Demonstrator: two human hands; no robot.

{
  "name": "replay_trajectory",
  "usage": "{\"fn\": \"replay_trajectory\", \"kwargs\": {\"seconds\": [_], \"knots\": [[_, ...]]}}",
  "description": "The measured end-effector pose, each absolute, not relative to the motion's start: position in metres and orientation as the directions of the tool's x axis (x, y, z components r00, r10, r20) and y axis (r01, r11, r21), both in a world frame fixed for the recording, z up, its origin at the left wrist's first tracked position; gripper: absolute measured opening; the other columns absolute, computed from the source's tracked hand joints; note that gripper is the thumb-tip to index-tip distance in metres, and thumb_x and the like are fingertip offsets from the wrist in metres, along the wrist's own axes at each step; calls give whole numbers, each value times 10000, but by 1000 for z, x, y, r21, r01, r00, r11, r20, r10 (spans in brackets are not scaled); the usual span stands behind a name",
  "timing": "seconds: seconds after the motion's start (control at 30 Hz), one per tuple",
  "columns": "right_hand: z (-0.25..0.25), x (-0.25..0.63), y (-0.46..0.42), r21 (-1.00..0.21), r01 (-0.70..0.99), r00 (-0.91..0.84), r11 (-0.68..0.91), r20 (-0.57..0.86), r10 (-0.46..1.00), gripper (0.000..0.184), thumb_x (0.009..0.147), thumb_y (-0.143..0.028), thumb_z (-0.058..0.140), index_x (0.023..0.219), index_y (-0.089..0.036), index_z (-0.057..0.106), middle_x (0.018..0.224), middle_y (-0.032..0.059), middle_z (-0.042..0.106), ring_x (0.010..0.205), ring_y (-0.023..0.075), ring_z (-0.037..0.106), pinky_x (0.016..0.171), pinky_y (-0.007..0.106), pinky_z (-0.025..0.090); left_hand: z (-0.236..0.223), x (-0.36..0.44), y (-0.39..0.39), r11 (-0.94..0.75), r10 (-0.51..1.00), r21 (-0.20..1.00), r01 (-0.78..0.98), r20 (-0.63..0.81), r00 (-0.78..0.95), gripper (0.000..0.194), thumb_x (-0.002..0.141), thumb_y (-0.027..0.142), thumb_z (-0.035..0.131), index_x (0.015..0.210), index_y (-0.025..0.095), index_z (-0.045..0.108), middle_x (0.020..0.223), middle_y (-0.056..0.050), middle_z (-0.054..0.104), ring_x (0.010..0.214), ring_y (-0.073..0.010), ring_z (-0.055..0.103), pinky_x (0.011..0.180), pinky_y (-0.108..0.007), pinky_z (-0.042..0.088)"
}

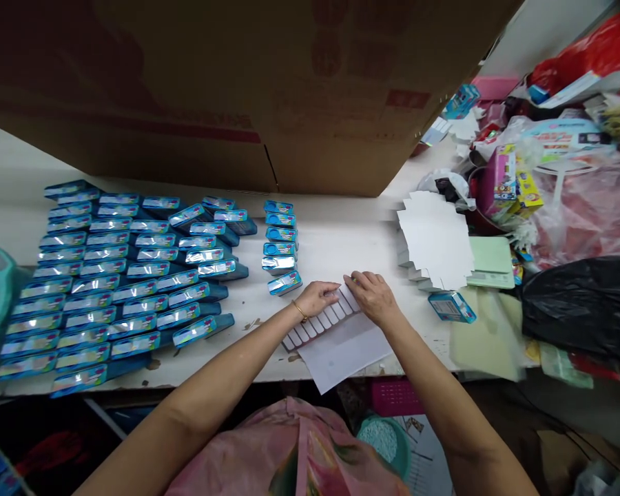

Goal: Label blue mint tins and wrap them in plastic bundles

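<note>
A sheet of white stickers (pixel 320 324) lies slanted near the table's front edge, its narrow labels set in a row. Bent over its upper end, my left hand (pixel 316 300) has thumb and fingers pressed together on the sheet. My right hand (pixel 373 296) grips the top right corner, fingertips close to the left ones. Whether a single label is being lifted between them is too small to tell. Under the stickers, a blank white sheet (pixel 346 351) sticks out toward me. Just beyond my left hand stands a short column of small blue boxes (pixel 280 249).
Many blue boxes (pixel 108 282) stand in rows on the left. A large cardboard carton (pixel 211 103) spans the back. White die-cut cards (pixel 437 238) are stacked at right, near a single blue box (pixel 452 307) and a black plastic bag (pixel 583 303). A teal tub (pixel 5 303) sits far left.
</note>
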State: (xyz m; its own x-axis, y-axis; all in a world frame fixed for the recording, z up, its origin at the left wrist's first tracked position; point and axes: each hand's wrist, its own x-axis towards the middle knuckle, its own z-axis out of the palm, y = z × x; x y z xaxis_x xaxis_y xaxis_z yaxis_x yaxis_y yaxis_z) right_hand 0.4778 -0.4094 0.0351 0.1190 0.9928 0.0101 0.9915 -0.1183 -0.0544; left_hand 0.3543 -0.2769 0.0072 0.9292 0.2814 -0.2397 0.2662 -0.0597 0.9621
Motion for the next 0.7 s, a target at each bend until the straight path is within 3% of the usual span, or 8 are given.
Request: {"fn": "replay_trajectory", "kwargs": {"seconds": [0.17,0.3,0.4,0.47,0.57,0.63,0.7], "knots": [[33,473,-421,-27,998,67,-64,100,993,300,872,-161,331,1099,-177,526,1145,78,526,954,176,436,753,305,315,2,348,-271,-35,260,979,201,-185,948,253,656,198,562,884,199,671,856,6,687,805,-172,613,728,-248,464],[75,459,-425,-25,989,144,-143,81,986,205,853,-207,390,868,-190,593,1050,62,565,886,184,462,733,310,319,-13,355,-272,-273,328,885,376,-282,902,323,662,129,542,958,207,644,964,-29,667,902,-201,599,830,-295,437],[114,451,-417,-127,957,270,-261,63,961,191,834,-206,400,794,-184,586,933,61,582,817,173,487,709,296,342,-20,360,-278,-342,442,795,500,-333,833,406,657,106,546,1053,174,598,1022,-87,641,978,-244,567,884,-367,403],[127,452,-408,-255,895,393,-366,63,917,184,819,-219,407,788,-184,585,872,57,584,773,162,507,681,278,365,-18,359,-282,-252,503,846,471,-301,810,436,677,131,542,1111,163,555,1102,-97,601,1057,-235,520,920,-368,379],[122,457,-389,-477,720,564,-504,-21,825,156,764,-247,453,727,-194,594,743,22,586,639,132,513,601,254,381,-3,347,-284,68,585,961,268,-256,770,358,784,312,454,1087,158,566,1156,-93,567,1081,-195,499,898,-325,399],[108,459,-376,-626,547,637,-556,-120,762,154,728,-270,475,682,-191,599,619,-3,561,550,115,494,538,238,376,9,335,-280,333,608,933,137,-324,725,461,826,460,323,1055,154,582,1101,-103,594,998,-184,542,797,-308,449],[92,456,-363,-744,350,669,-570,-227,707,166,697,-302,493,667,-180,602,520,-19,513,498,110,479,474,222,362,19,325,-274,501,630,864,47,-401,665,522,798,539,324,1015,152,597,1042,-106,612,917,-172,565,700,-276,464]]}}
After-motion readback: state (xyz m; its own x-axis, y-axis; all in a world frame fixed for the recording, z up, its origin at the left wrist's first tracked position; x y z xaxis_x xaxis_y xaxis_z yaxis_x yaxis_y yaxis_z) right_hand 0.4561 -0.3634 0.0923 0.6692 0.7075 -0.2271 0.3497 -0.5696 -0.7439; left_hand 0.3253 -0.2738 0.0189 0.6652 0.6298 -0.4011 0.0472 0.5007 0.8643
